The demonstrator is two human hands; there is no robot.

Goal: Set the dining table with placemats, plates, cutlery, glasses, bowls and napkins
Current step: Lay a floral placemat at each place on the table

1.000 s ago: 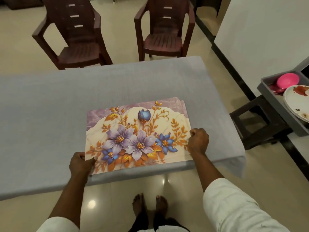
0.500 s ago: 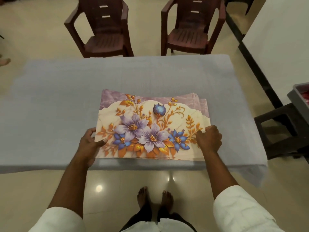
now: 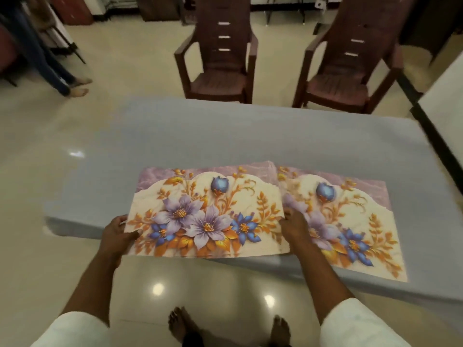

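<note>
Fingers of the left hand point(image 3: 117, 234) and right hand point(image 3: 297, 225) are gripping opposite side edges of a floral placemat point(image 3: 208, 211), which is overhanging the near edge of the grey-covered table point(image 3: 250, 136). A second mat point(image 3: 350, 221) is lying flat just to its right, partly overlapped. Two brown chairs point(image 3: 220, 58) are standing beyond the table.

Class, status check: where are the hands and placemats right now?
Left hand grips the held placemat at its left edge, right hand at its right. Second placemat flat on table, partly overlapped. Nothing in the way.
</note>
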